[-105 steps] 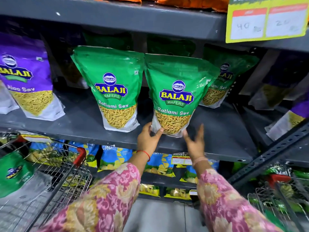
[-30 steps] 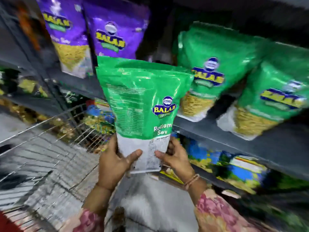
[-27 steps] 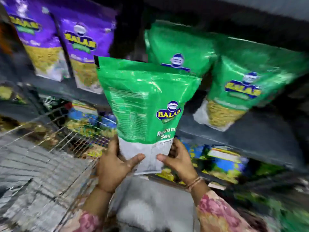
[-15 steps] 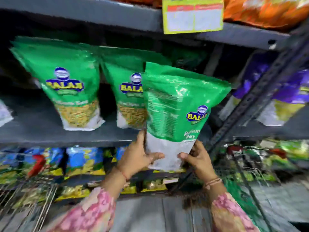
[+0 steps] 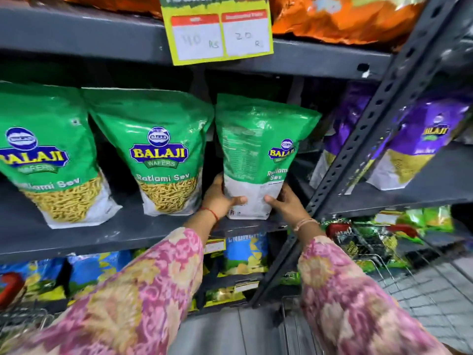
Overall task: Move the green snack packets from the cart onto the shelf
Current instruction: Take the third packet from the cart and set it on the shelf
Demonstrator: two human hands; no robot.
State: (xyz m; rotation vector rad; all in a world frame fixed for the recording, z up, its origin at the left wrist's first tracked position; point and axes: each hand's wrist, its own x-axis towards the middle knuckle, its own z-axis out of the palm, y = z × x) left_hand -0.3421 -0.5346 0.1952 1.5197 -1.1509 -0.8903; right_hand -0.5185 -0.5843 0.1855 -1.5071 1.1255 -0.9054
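Observation:
A green Balaji Ratlami Sev packet (image 5: 258, 139) stands upright on the grey shelf (image 5: 122, 231), its back panel facing me. My left hand (image 5: 220, 198) grips its lower left corner and my right hand (image 5: 285, 203) grips its lower right corner. Its base rests near the shelf's front edge. Two more green packets stand to its left, one right beside it (image 5: 158, 152) and one further left (image 5: 48, 155), fronts facing out. A wire cart (image 5: 371, 254) with green packets shows at lower right.
A perforated grey upright post (image 5: 378, 119) runs diagonally just right of the held packet. Purple packets (image 5: 422, 142) stand beyond it. A yellow price tag (image 5: 217, 32) hangs from the shelf above, under orange packets. Blue packets fill the shelf below.
The held green packet moved from in front of the shelf up and in, and now stands on the shelf right of the other two. Both hands still grip its base.

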